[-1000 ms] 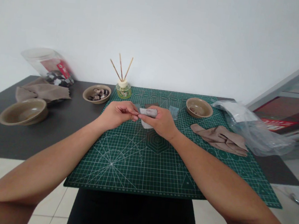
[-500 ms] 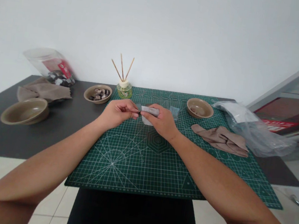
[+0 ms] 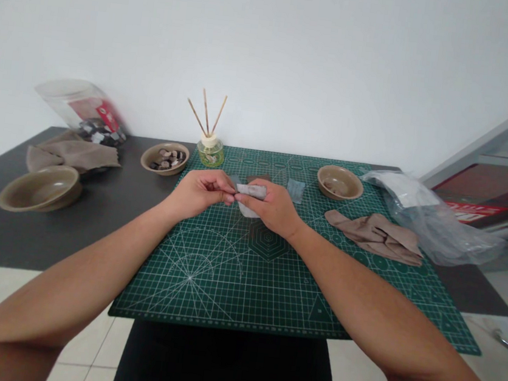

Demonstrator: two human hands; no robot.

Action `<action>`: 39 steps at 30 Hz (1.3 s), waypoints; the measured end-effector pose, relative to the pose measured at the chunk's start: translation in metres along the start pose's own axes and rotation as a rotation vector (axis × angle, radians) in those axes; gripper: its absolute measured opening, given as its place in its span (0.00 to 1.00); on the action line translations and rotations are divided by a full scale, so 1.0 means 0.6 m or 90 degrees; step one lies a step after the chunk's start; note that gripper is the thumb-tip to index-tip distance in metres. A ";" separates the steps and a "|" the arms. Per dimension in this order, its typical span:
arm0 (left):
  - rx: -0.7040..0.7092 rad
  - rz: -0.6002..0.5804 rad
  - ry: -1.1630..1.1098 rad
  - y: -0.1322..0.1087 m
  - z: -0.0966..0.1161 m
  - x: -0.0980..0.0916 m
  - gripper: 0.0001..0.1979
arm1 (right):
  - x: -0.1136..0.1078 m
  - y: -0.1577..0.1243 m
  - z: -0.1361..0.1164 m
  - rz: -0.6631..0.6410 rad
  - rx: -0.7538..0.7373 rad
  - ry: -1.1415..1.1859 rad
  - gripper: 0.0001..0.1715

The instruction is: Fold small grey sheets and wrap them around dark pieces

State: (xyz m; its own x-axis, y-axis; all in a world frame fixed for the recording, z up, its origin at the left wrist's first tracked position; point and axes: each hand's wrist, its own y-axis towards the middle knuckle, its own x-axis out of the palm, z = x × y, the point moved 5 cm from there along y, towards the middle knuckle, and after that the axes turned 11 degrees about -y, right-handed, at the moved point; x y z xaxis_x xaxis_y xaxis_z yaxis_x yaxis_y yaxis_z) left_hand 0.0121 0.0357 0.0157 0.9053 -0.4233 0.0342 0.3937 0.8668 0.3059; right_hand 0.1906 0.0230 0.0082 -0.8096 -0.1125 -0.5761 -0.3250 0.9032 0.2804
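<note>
Over the far middle of the green cutting mat [image 3: 235, 274], my left hand [image 3: 201, 192] and my right hand [image 3: 270, 206] meet, both pinched on one small pale grey piece of paper or cloth [image 3: 250, 193]. My right hand wraps most of it; my left thumb and fingers grip its left edge. What it covers, if anything, is hidden. A small grey-blue piece [image 3: 295, 190] lies on the mat just behind my right hand.
A tan bowl with small stones [image 3: 164, 158] and a reed diffuser [image 3: 210, 149] stand behind my left hand. Another tan bowl [image 3: 340, 182], a beige cloth [image 3: 375, 236] and a clear plastic bag [image 3: 429, 219] lie right. At far left are a bowl [image 3: 41, 188], a cloth [image 3: 72, 155] and a tipped jar [image 3: 84, 110].
My hands have stayed together on the small grey piece, shifting it only slightly between the fingers. Nothing else on the table has moved.
</note>
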 end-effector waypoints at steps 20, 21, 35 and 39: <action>0.028 -0.015 0.025 -0.002 0.006 0.005 0.07 | 0.000 -0.001 -0.001 0.021 -0.008 -0.008 0.18; 0.024 -0.014 0.023 -0.002 0.006 0.005 0.07 | 0.000 -0.001 -0.001 0.022 -0.004 -0.005 0.19; 0.023 -0.005 0.002 -0.003 0.006 0.002 0.08 | -0.006 -0.006 -0.014 0.062 0.002 -0.018 0.16; 0.026 -0.006 0.001 -0.002 0.007 0.002 0.08 | -0.007 -0.006 -0.015 0.060 -0.008 -0.033 0.15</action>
State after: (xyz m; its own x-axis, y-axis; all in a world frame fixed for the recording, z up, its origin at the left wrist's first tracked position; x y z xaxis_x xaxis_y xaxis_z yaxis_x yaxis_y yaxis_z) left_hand 0.0123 0.0330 0.0193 0.9022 -0.4303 0.0292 0.3951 0.8517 0.3443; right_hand 0.1907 0.0169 0.0164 -0.8107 -0.0057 -0.5855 -0.2555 0.9031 0.3451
